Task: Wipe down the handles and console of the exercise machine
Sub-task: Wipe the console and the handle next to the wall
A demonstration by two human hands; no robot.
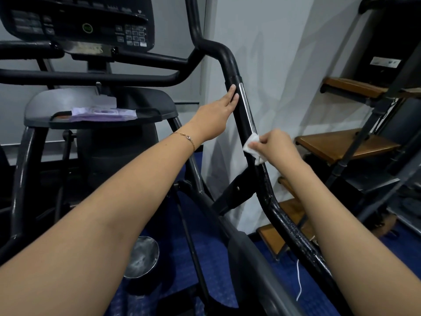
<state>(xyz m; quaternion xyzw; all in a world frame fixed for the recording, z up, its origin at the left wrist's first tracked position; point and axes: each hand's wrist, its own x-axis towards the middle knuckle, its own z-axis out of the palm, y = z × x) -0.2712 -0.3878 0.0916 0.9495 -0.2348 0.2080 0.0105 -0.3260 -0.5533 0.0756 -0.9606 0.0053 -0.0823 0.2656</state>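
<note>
From my end both arms reach forward to the handle [240, 119], the black bar slanting down on the right of the machine; the left hand [217, 111] lies flat against its left side, fingers straight and pointing up the bar, fingertips just below the bend; the thumb is hidden from me, so I read this as an open hand resting there rather than a grasp; a bracelet [185, 139] sits on that wrist; the right hand [276, 145] is lower on the same bar, below and right of the left one, fingers curled and pinching a white wipe [250, 144]; the wipe is pressed to the bar at the lower end of a silver strip [247, 106] that runs up the bar between the two hands; a corner of the wipe hangs under the hand; the console [91, 23] is up and left of the left hand, well apart from both hands, dark, with a green-ringed button and a keypad; below it, left of the left wrist, a grey tray [157, 99] holds a purple packet [102, 112]; a white wall [273, 65] stands behind the bar; wooden steps [341, 144] rise to the right of the right hand; blue floor [211, 252] shows between the forearms.
</note>
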